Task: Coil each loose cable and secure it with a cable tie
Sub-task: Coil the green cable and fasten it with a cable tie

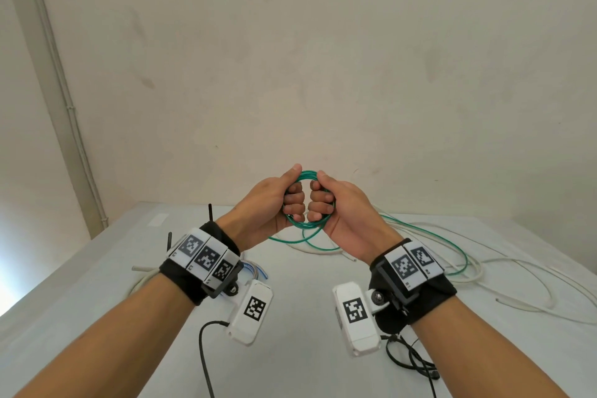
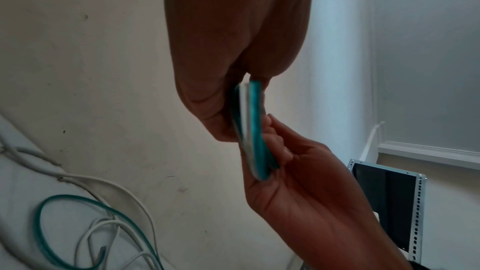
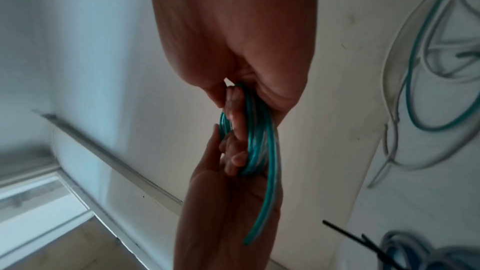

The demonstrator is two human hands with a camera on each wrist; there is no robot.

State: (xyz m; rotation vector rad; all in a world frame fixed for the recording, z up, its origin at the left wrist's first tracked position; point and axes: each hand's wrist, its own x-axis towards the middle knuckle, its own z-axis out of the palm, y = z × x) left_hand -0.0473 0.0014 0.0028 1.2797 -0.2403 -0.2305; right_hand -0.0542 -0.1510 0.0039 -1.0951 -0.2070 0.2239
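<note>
Seen along the right hand from above: fingers curled round a small coil of thin teal-green plastic-coated cable, several turns bunched together. Gripped from below by the left hand, fingertips hooked through the coil's middle. One loose teal end trailing down across the left wrist. Behind, a plain off-white wall and a pale conduit strip running diagonally. At right, on a white tabletop, loose loops of white cable tangled with more teal cable. Lower right, thin black plastic cable ties beside a blurred blue-grey coiled bundle.
</note>
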